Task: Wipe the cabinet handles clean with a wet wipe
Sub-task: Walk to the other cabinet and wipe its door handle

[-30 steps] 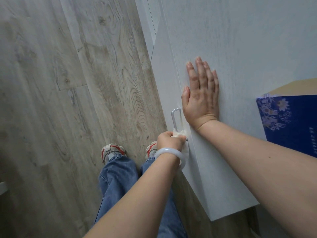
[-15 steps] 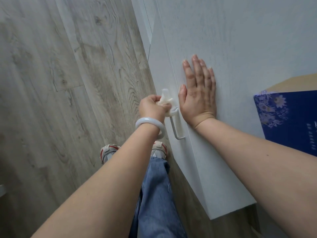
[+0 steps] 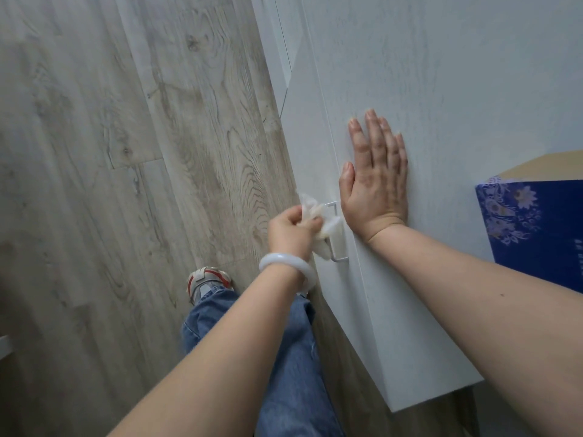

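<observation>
While the right hand (image 3: 375,181) is lying flat, fingers straight, against the pale cabinet door (image 3: 441,89), it is holding nothing at all; my read is that it is steadying the door so it is not swinging under the rubbing. Just left of that palm, the left hand (image 3: 291,230) is gripping a bunched wet wipe (image 3: 318,222), fingers curled round it, and the wipe is wrapping the middle of the thin metal handle (image 3: 337,258). Only the handle's two ends are showing, the far bracket by the thumb of the flat hand and the near bend below the wipe. Bunching the wipe like that is probably letting it reach round the bar rather than just one face. A white bangle (image 3: 288,263) is sitting on the left wrist, close to the door's edge.

Around all this, grey wood-grain floor (image 3: 126,152) is filling the left of the view, and jeans (image 3: 293,357) and a red-trimmed sneaker (image 3: 206,280) are showing at the near side. Over on the right, a blue patterned box (image 3: 536,231) is standing against the cabinet.
</observation>
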